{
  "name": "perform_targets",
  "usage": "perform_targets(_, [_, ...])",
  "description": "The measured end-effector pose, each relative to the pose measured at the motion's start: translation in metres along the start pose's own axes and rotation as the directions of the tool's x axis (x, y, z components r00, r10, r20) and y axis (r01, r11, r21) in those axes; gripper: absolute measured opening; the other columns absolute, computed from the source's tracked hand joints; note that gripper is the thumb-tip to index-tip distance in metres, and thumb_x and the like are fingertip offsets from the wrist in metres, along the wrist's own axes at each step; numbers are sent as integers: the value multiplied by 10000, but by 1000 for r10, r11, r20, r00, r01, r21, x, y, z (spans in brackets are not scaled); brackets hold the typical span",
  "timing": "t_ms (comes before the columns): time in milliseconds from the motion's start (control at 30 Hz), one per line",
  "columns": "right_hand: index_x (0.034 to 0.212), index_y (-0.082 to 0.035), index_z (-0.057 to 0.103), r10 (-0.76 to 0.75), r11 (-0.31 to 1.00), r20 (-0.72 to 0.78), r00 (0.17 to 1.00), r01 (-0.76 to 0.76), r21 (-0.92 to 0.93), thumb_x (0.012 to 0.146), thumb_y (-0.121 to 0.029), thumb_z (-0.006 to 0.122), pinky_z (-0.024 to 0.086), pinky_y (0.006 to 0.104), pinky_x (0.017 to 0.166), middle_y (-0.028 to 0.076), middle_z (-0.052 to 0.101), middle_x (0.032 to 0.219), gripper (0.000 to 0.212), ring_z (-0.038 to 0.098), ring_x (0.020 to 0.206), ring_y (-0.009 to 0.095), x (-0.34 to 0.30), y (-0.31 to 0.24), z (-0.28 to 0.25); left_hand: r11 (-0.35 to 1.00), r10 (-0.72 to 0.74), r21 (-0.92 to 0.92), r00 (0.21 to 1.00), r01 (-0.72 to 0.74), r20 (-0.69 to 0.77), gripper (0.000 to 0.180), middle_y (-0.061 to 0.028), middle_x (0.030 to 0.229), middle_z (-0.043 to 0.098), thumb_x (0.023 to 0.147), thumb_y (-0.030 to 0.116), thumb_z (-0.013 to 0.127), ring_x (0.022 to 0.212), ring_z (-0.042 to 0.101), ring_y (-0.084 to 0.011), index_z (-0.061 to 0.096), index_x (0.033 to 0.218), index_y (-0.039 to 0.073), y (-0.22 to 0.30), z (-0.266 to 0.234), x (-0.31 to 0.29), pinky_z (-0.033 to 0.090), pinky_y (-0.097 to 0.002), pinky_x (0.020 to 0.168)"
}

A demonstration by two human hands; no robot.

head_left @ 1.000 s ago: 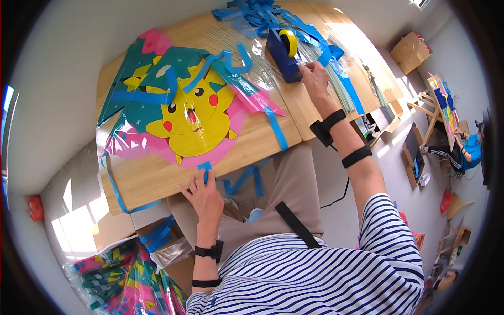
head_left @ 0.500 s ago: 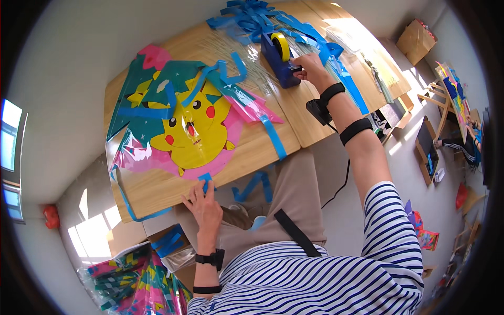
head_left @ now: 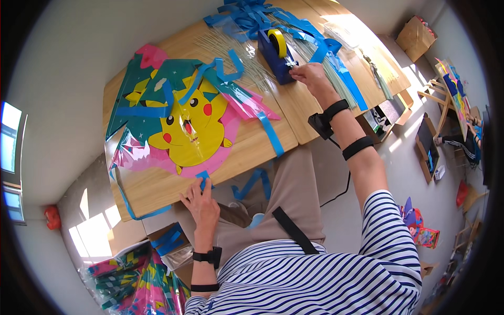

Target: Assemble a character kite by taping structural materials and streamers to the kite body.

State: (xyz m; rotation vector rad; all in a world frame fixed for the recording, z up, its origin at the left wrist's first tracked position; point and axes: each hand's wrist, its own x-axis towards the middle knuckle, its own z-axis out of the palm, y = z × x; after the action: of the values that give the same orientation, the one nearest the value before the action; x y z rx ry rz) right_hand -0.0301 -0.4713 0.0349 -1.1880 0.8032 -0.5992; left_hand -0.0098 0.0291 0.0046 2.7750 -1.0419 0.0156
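Observation:
On the table's left half lies a plastic kite (head_left: 197, 142) with a yellow cartoon figure, green and pink panels and blue ribbon tails (head_left: 142, 111). My left hand (head_left: 202, 206) is at the table's near edge, thumb and finger closed on a blue ribbon (head_left: 202, 177) at the kite's bottom tip. My right hand (head_left: 313, 79) is at the front end of a dark blue tape dispenser (head_left: 272, 59), fingertips pinched by its cutter on the end of the clear tape (head_left: 290, 62). The dispenser carries a roll with a yellow core (head_left: 277, 43).
Blue ribbons (head_left: 247, 18) and thin pale sticks (head_left: 252, 65) are heaped at the table's (head_left: 247, 152) far side. Below left sits a clear bag of folded kites (head_left: 139, 283). Open boxes (head_left: 428, 149) stand on the floor to the right; another person's leg (head_left: 457, 142) shows beyond.
My right hand has shifted slightly down and left at the dispenser's cutter, its fingers now pinched on the tape. My left hand stays on the ribbon. The whole view has shifted slightly.

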Motion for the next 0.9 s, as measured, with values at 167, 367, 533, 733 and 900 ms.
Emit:
perform_targets(167, [1060,105,608,97,979,-27,995,-91,182,908,-39,679,577,446,883,208,669,1035,221,710,924,328,-9,12,2,1000,-4,-1,1000,4,10,593,-91,1388,469,744,25,650,1308,415,-345,612,1330,107,1,-1,0,217,-723,1123])
perform_targets(367, [1100,46,549,298,637,39,954,-229,736,909,-159,738,544,535,974,205,575,1118,338,659,987,334,-34,53,-10,1000,-14,4,1000,14,12,603,-87,1395,468,738,24,651,1314,412,-344,610,1333,112,2,2,0,214,-723,1125])
perform_targets(533, [1074,37,558,287,599,79,955,-243,763,914,-157,733,555,515,947,183,607,1015,307,666,882,303,-37,50,3,1000,-27,0,1000,27,6,606,-86,1389,474,740,14,646,1315,412,-342,607,1336,113,1,1,-3,212,-728,1123])
perform_targets(733, [963,22,597,262,673,23,965,-200,712,922,-92,695,569,442,889,116,630,862,156,639,730,224,-25,53,12,1000,-18,-15,1000,18,-10,608,-85,1382,481,743,3,640,1310,422,-338,603,1341,109,1,4,-1,206,-733,1120])
perform_targets(900, [882,10,579,274,834,-179,945,-141,533,919,-30,653,551,360,636,111,625,783,92,544,556,163,-13,49,19,1000,-17,-12,1000,17,-8,605,-85,1389,483,746,5,637,1315,422,-338,602,1342,105,0,3,-1,199,-735,1123])
